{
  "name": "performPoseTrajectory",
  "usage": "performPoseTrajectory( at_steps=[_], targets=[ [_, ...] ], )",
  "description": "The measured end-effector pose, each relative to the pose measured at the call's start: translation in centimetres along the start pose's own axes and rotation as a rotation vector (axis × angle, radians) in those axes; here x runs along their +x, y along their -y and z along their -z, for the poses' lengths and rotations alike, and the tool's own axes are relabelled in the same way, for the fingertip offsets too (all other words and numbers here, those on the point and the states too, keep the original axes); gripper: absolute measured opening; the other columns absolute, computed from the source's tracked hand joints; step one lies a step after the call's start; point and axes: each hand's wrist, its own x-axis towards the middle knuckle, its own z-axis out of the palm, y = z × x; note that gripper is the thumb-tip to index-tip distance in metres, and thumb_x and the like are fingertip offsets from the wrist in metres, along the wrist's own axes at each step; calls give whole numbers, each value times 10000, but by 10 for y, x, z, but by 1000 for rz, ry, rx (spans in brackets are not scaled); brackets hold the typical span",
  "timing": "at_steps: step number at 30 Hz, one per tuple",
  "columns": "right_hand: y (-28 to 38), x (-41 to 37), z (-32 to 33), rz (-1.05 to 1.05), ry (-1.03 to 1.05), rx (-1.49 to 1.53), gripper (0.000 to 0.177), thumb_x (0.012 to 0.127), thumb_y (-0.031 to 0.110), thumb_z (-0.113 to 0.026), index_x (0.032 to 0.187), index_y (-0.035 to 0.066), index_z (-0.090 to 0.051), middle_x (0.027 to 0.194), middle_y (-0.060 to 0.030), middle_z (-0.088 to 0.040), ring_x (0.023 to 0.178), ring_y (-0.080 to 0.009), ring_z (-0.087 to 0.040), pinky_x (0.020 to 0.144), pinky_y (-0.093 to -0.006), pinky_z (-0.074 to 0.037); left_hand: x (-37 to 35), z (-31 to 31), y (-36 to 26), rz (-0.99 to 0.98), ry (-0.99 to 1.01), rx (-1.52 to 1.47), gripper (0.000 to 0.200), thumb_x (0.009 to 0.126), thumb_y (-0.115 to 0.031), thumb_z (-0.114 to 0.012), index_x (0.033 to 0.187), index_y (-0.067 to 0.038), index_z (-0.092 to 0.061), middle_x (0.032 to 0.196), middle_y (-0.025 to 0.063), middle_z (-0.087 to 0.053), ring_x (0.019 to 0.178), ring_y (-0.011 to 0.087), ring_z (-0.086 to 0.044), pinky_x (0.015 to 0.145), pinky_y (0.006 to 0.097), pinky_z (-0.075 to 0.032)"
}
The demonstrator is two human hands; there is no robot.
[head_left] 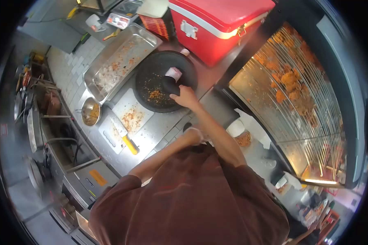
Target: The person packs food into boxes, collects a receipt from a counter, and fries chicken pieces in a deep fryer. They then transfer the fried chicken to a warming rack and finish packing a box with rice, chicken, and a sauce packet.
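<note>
Though left hand (194, 134) hides its grip, right hand (186, 97) clasps utensil (170, 85) in round pan (149, 75).

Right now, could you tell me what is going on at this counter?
A person in a brown shirt has the right hand on a round black pan scattered with orange crumbs, beside a small white object. The gloved left hand sits close to the body. A yellow-handled knife lies untouched on the cutting board.

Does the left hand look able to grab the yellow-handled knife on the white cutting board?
Probably yes. The left hand sits near the body, and the yellow-handled knife lies uncovered on the white cutting board, with only bare metal counter between.
</note>
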Motion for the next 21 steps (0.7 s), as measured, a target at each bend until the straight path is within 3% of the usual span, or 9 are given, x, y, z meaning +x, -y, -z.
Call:
performPoseTrajectory(
  at_steps=[2, 4, 8, 11, 12, 14, 17, 19, 21],
  targets=[
    [-17, -30, 33, 159, -79, 305, 578, 785, 285, -726, 1178, -51, -468, 1040, -207, -624, 775, -288, -650, 677, -381, -513, 11, 34, 1, 498, 454, -115, 224, 882, -266, -554, 987, -80, -623, 1018, 159, -633, 928, 336, -606, 803, 423, -480],
    [2, -97, 98, -71, -57, 819, 595, 783, 332, -739, 1190, -12, -474, 946, -139, -636, 697, -210, -633, 606, -327, -498, 0, 48, 16, 599, 239, -170, 196, 860, -256, -598, 900, -72, -651, 894, 146, -658, 805, 357, -621, 737, 422, -504],
    [-28, -213, 128, -284, -308, 688, 592, 814, 328, -714, 1233, 12, -440, 826, -97, -633, 569, -148, -581, 512, -292, -469, 41, 105, 34, 859, -103, -315, 255, 866, -319, -600, 854, -77, -681, 851, 139, -672, 785, 308, -645, 724, 407, -512],
    [-59, -287, 111, -486, -554, 519, 602, 851, 294, -673, 1324, 43, -398, 796, -129, -641, 490, -150, -567, 471, -300, -461, 74, 66, 33, 479, -20, -529, 152, 836, -207, -648, 818, -56, -657, 792, 128, -650, 731, 326, -626, 671, 399, -506],
    [-51, -301, 114, -505, -569, 514, 602, 851, 294, -673, 1324, 43, -398, 796, -129, -641, 490, -150, -567, 471, -300, -461, 91, 46, 29, 296, 280, -260, 197, 862, -250, -602, 829, -63, -653, 842, 108, -643, 755, 318, -620, 695, 405, -505],
    [-32, -320, 126, -839, -679, 576, 572, 895, 267, -614, 1379, 78, -375, 805, -158, -645, 513, -175, -591, 508, -314, -480, 118, 16, 6, -26, 256, -316, 214, 861, -280, -570, 870, -81, -648, 916, 103, -632, 807, 310, -615, 715, 403, -505],
    [-27, -323, 127, -950, -715, 533, 557, 928, 255, -555, 1419, 114, -335, 860, -199, -663, 618, -271, -656, 569, -365, -502, 139, -30, -14, -79, 525, -157, 209, 831, -274, -574, 912, -94, -642, 964, 107, -628, 852, 309, -613, 722, 398, -515],
    [-81, -316, 66, -737, -923, 157, 567, 921, 290, -544, 1422, 134, -330, 890, -280, -651, 835, -476, -624, 680, -490, -506, 136, -45, -12, -61, 491, -178, 208, 817, -271, -585, 913, -95, -642, 963, 114, -626, 862, 309, -613, 729, 402, -518],
    [-124, -306, 29, -1011, -602, 51, 595, 904, 331, -557, 1417, 130, -333, 872, -296, -642, 835, -484, -616, 703, -525, -501, 122, -62, -3, -54, 463, -190, 209, 802, -267, -596, 914, -97, -642, 962, 121, -624, 872, 309, -612, 735, 406, -521]
  ],
)
